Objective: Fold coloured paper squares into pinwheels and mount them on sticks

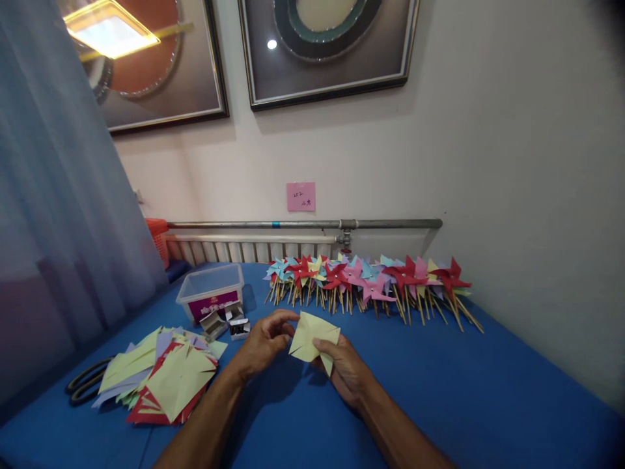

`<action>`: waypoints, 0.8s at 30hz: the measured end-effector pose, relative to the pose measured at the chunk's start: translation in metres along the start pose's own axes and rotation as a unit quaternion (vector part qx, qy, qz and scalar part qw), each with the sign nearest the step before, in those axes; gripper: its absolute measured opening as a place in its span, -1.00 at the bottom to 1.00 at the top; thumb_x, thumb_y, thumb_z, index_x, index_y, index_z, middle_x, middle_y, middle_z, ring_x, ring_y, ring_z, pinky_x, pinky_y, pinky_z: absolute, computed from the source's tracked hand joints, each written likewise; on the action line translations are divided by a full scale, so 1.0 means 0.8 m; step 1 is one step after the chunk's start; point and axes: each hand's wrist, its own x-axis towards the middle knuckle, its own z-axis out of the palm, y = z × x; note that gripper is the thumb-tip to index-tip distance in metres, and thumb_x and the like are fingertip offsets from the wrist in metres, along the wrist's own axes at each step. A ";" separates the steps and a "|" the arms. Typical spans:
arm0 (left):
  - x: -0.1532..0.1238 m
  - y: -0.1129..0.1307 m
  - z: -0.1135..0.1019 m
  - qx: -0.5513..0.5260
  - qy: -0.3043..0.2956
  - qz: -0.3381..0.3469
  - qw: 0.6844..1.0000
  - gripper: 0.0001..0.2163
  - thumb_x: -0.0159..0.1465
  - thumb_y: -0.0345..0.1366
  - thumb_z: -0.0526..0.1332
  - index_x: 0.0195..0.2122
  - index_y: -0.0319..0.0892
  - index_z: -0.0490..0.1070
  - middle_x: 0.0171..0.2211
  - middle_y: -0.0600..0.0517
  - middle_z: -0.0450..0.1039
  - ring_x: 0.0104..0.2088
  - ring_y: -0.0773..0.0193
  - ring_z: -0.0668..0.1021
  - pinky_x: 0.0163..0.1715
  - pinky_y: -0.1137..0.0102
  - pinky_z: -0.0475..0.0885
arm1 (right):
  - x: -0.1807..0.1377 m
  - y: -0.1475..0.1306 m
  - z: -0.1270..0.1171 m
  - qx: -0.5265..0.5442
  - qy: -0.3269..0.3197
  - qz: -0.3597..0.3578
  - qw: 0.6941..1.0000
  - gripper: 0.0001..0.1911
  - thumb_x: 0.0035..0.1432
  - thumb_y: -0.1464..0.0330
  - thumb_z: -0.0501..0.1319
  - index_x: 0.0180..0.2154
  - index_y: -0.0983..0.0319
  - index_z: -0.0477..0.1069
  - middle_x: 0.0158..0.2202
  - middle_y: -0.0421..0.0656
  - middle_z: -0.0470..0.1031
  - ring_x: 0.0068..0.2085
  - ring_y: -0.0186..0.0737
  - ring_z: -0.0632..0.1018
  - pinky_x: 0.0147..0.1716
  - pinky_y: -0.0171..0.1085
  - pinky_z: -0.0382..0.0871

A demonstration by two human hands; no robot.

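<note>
My right hand point(349, 368) pinches a pale yellow slit paper square point(307, 337) between thumb and fingers, above the blue table. One corner of the paper folds in under the thumb. Just left of the sheet is my left hand point(267, 340), its thumb and index finger apart and the fingertips close to the paper's edge; contact is unclear. A loose pile of slit paper squares point(183, 381) in yellow, red, lilac and green lies to the left. Finished paper pinwheels point(374, 286) on thin sticks lie in a row toward the wall.
Black-handled scissors point(88, 383) stick out from under the pile. Small open boxes point(239, 327), one with dark small pieces, stand before a clear plastic tub point(209, 284). Beyond the blue tabletop point(439, 391) are a metal rail point(234, 225) and wall; a curtain point(73, 195) hangs left.
</note>
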 end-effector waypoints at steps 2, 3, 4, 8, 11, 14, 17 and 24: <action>-0.001 0.001 -0.003 0.024 -0.008 0.030 0.999 -0.67 0.12 -0.24 0.45 -0.07 -0.14 0.63 0.03 -0.10 0.50 -0.18 0.24 0.54 -0.19 0.37 0.40 | 0.000 0.000 -0.001 0.001 -0.012 0.013 1.000 -0.46 -0.07 0.34 0.49 0.01 0.22 0.56 -0.21 -0.07 0.72 -0.30 -0.14 0.68 -0.41 -0.32 0.47; -0.001 0.002 -0.005 0.039 -0.012 0.035 0.999 -0.72 0.13 -0.24 0.45 -0.11 -0.13 0.64 0.11 -0.11 0.46 -0.12 0.21 0.54 -0.15 0.35 0.41 | 0.000 0.000 -0.002 0.000 -0.018 0.018 1.000 -0.46 -0.07 0.34 0.49 0.02 0.22 0.56 -0.19 -0.06 0.72 -0.29 -0.14 0.68 -0.41 -0.32 0.47; -0.001 0.003 -0.006 0.052 -0.018 0.034 0.998 -0.76 0.15 -0.23 0.45 -0.16 -0.13 0.66 0.14 -0.12 0.43 -0.07 0.18 0.53 -0.12 0.34 0.41 | 0.000 0.001 -0.002 -0.002 -0.026 0.023 0.999 -0.46 -0.06 0.33 0.49 0.02 0.22 0.56 -0.16 -0.06 0.72 -0.28 -0.14 0.68 -0.40 -0.32 0.47; -0.003 0.008 -0.009 0.076 -0.041 0.018 0.996 -0.81 0.18 -0.17 0.45 -0.26 -0.16 0.66 0.15 -0.14 0.43 0.00 0.11 0.52 -0.06 0.31 0.40 | 0.000 0.004 -0.005 -0.011 -0.053 0.029 0.998 -0.45 -0.05 0.31 0.49 0.03 0.22 0.57 -0.14 -0.06 0.71 -0.26 -0.15 0.66 -0.36 -0.30 0.46; -0.005 0.014 -0.010 0.092 -0.058 -0.004 0.994 -0.76 0.16 -0.13 0.47 -0.25 -0.17 0.66 0.23 -0.14 0.38 0.01 0.10 0.52 -0.06 0.29 0.41 | -0.002 0.002 -0.004 -0.029 -0.049 0.031 0.998 -0.47 -0.07 0.32 0.48 0.01 0.24 0.58 -0.19 -0.08 0.70 -0.27 -0.16 0.64 -0.34 -0.30 0.44; -0.006 0.022 -0.009 0.120 -0.070 -0.009 0.990 -0.76 0.16 -0.12 0.47 -0.27 -0.17 0.66 0.30 -0.16 0.34 0.15 -0.02 0.48 0.01 0.25 0.42 | -0.005 0.000 -0.001 -0.043 -0.043 0.025 0.998 -0.52 -0.10 0.34 0.48 -0.05 0.24 0.60 -0.25 -0.11 0.69 -0.31 -0.18 0.61 -0.35 -0.29 0.42; -0.006 0.025 -0.006 0.138 -0.067 0.001 0.988 -0.79 0.16 -0.13 0.46 -0.32 -0.17 0.65 0.29 -0.18 0.36 0.32 -0.12 0.36 0.11 0.20 0.39 | -0.003 0.002 0.000 -0.051 -0.044 0.008 0.998 -0.54 -0.10 0.33 0.48 -0.08 0.24 0.61 -0.26 -0.12 0.69 -0.32 -0.18 0.60 -0.33 -0.27 0.43; -0.004 0.011 0.001 0.169 -0.023 -0.002 0.985 -0.86 0.17 -0.21 0.40 -0.41 -0.18 0.60 0.25 -0.20 0.42 0.34 -0.11 0.35 0.20 0.16 0.34 | 0.010 0.016 -0.008 -0.115 -0.035 -0.044 0.992 -0.55 -0.15 0.31 0.49 -0.12 0.22 0.63 -0.21 -0.12 0.71 -0.25 -0.10 0.64 -0.21 -0.19 0.48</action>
